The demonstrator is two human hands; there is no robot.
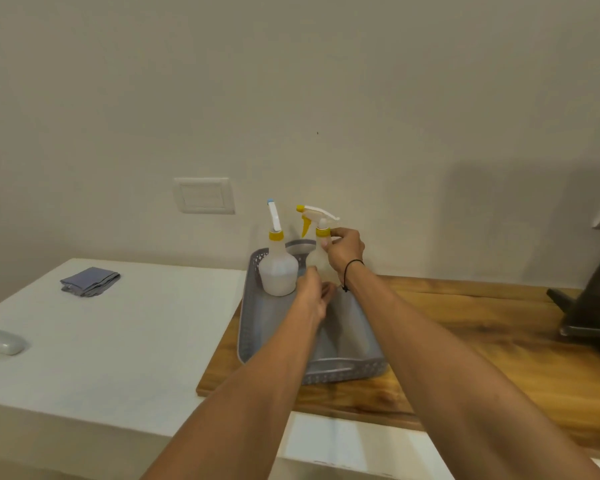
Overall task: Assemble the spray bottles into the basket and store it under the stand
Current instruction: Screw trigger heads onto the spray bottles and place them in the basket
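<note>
Fingers (326, 242) of right hand (345, 251) pinch yellow collar of second spray bottle (321, 233), upright at far end of grey basket (347, 370).
Left hand (314, 292) curls round that bottle's lower body. First spray bottle (278, 268) stands just left, inside basket, on wooden board (465, 341). Folded cloth (90, 281) far left.

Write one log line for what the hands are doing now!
right hand: pinches yellow collar | left hand: holds second bottle | first bottle: upright in basket

Plain beige wall (291, 81) with a switch plate (204, 195), white counter (101, 341), wooden board (465, 323).
</note>
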